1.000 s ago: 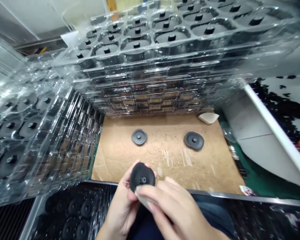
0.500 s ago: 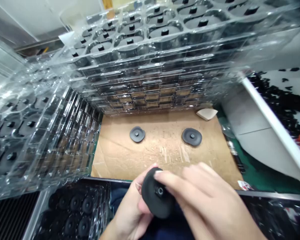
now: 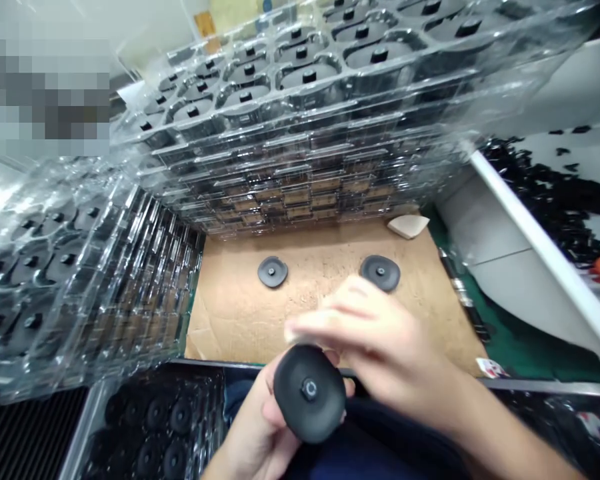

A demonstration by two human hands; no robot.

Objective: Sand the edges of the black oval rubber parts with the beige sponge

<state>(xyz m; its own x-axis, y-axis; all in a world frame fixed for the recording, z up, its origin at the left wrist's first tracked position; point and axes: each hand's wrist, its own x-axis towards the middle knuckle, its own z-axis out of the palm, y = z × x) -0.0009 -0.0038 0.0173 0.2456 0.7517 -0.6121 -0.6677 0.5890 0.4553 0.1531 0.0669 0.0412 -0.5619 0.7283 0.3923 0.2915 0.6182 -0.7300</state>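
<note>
Black rounded disc (image 3: 309,393) held in the left hand (image 3: 257,427), just in front of the cardboard sheet (image 3: 230,320).
The left grip is clamped on the disc from beneath, hub facing up; the right hand (image 3: 375,333), blurred, sits just above with its grip apart and empty. The step in hand looks like checking the disc; a next move needs the open cardboard between 2 flat discs (image 3: 273,272) and the stacked clear trays (image 3: 290,177) along its far and left edges.

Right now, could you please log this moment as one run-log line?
left hand holds black disc | right hand over disc, contact unclear | cardboard sheet bears second disc, third disc | stacked clear plastic trays behind
</note>
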